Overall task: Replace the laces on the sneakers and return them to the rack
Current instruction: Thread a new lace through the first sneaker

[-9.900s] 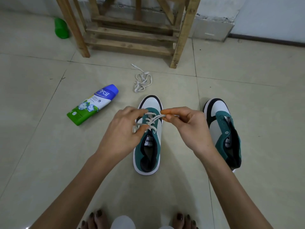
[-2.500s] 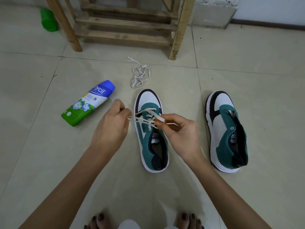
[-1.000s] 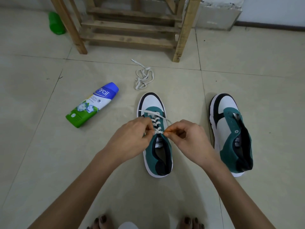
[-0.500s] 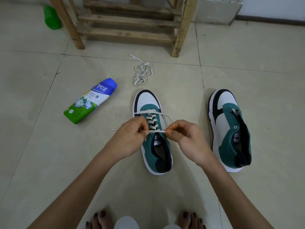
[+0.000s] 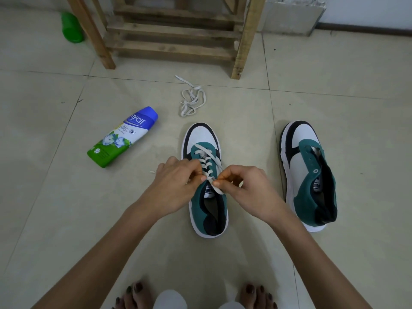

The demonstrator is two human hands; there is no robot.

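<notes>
A teal, white and black sneaker stands on the tiled floor in front of me, toe pointing away. A white lace is crossed through its eyelets. My left hand and my right hand meet over the tongue, each pinching a part of that lace near the top eyelets. One lace end hangs down between my fingertips. A second, unlaced sneaker stands to the right. A loose white lace lies bunched on the floor beyond the first sneaker.
A wooden rack stands at the back, with its legs on the floor. A blue, white and green bottle lies on its side to the left. A green object sits behind the rack's left leg. My bare feet show at the bottom edge.
My hands have stayed at the sneaker's top eyelets, fingertips now closer together. The lace span stretched between them half a second ago is now a short end hanging at my fingertips.
</notes>
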